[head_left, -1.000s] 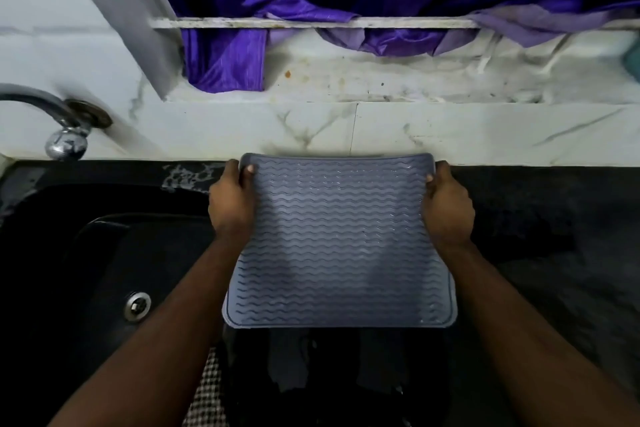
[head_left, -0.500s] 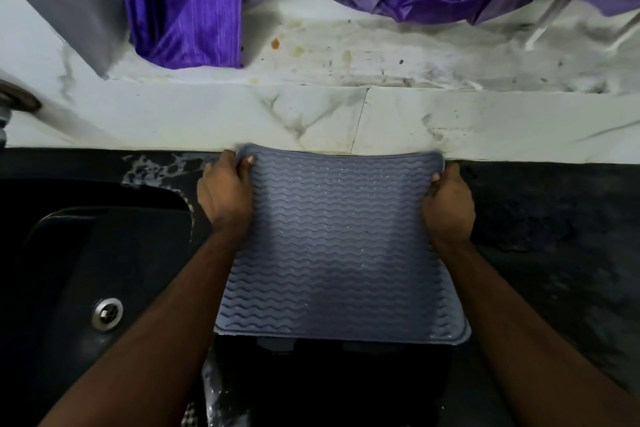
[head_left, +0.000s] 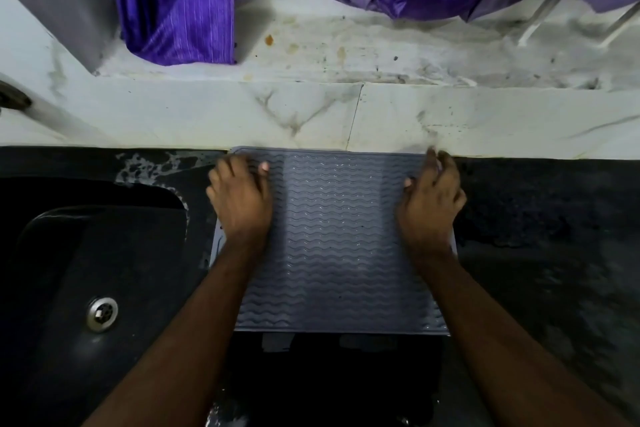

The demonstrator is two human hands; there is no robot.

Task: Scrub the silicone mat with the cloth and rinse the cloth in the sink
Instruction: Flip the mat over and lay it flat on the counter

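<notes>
Two hands, left hand (head_left: 240, 199) and right hand (head_left: 431, 199), rest loosely spread-fingered, gripping nothing, on the silicone mat (head_left: 334, 239) lying flat at the surface's back edge; likely floppy, light, slippery: grip its far corners.

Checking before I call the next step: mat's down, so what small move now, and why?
Probably lift both hands off and fetch the cloth. The mat lies flat on the dark counter beside the sink, left hand and right hand rest open on it, and no cloth is in view.
</notes>
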